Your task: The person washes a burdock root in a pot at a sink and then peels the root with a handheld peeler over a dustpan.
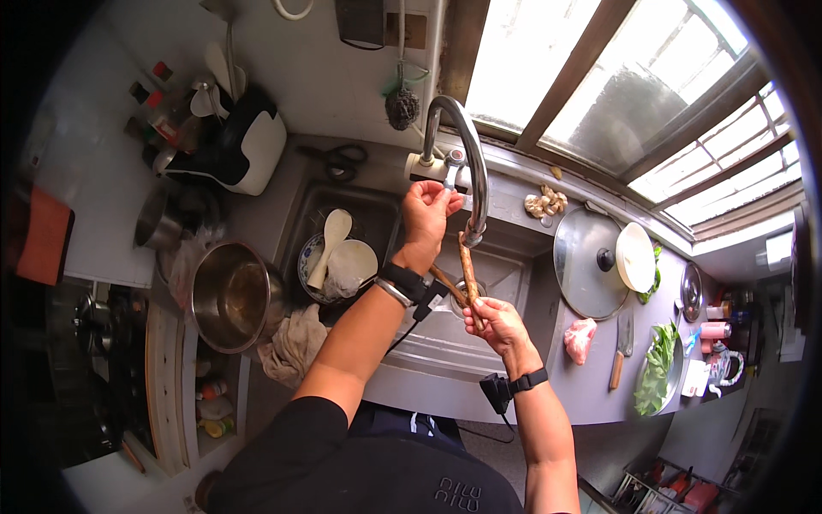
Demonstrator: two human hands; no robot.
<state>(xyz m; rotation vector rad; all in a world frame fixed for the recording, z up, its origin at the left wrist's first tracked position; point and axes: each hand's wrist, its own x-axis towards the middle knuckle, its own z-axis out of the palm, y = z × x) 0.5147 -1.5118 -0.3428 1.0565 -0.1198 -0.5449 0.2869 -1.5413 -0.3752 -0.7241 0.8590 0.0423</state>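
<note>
My right hand (496,324) grips the lower end of a long brown root vegetable (469,270), held upright over the right sink basin (514,302). The root's top end is just under the outlet of the curved metal faucet (478,173). A second thin brown root (446,283) leans in the basin, partly hidden by my left wrist. My left hand (429,209) is at the faucet's lever (453,173), its thumb and fingertips on the handle. In the left basin (302,221) are a patterned bowl (305,257), a white bowl (359,257) and a rice paddle (337,231).
Left are a steel pot (231,299), a cloth (295,347) and black scissors (340,160). On the right counter lie garlic (546,202), a glass lid (578,276), raw meat (580,340), a knife (621,347) and leafy greens (658,369). A windowsill runs behind the sink.
</note>
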